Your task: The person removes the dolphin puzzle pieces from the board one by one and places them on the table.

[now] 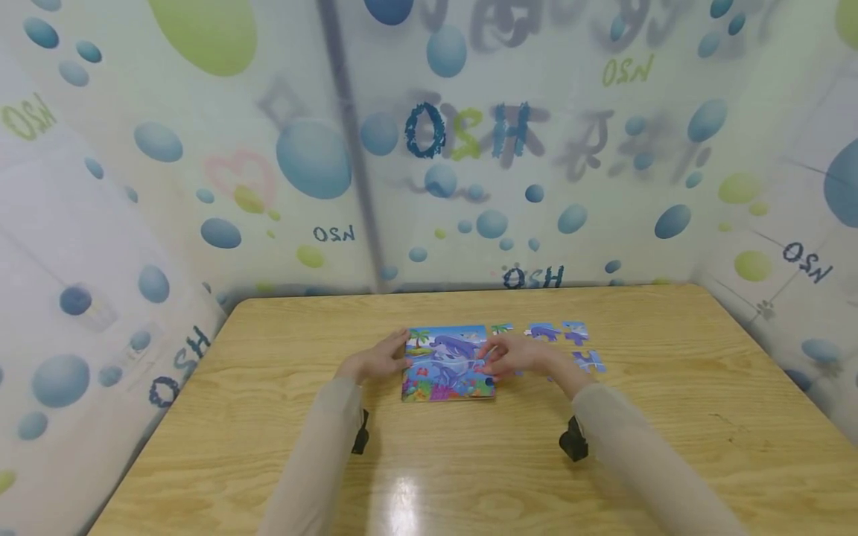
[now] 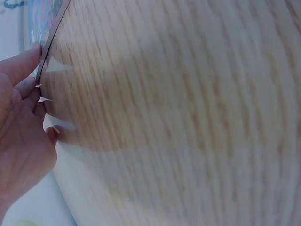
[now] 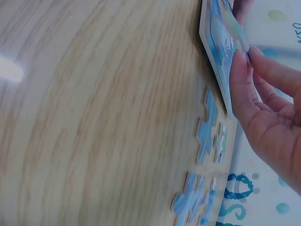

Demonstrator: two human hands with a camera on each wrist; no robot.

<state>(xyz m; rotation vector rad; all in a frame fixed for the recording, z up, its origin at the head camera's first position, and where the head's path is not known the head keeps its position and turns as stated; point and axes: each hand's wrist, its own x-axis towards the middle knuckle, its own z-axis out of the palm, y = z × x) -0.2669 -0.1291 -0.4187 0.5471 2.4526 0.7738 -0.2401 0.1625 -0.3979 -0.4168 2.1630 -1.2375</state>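
Observation:
A jigsaw puzzle board [image 1: 450, 344] with a dolphin sea picture lies flat on the wooden table. My left hand [image 1: 377, 359] rests against the board's left edge, its thumb and fingers touching that side; the left wrist view shows this hand [image 2: 23, 108] at the edge. Over the board's right side, my right hand [image 1: 515, 356] pinches a thin puzzle piece [image 3: 237, 29] between thumb and forefinger. That piece is tilted above the board in the right wrist view, and its picture is hard to make out.
Several loose puzzle pieces lie right of the board, among them a dolphin piece [image 1: 541, 332] and a blue piece [image 1: 589, 362]. The wooden table [image 1: 469, 461] extends in front of the board. A printed curtain [image 1: 429, 223] stands behind the table and along both sides.

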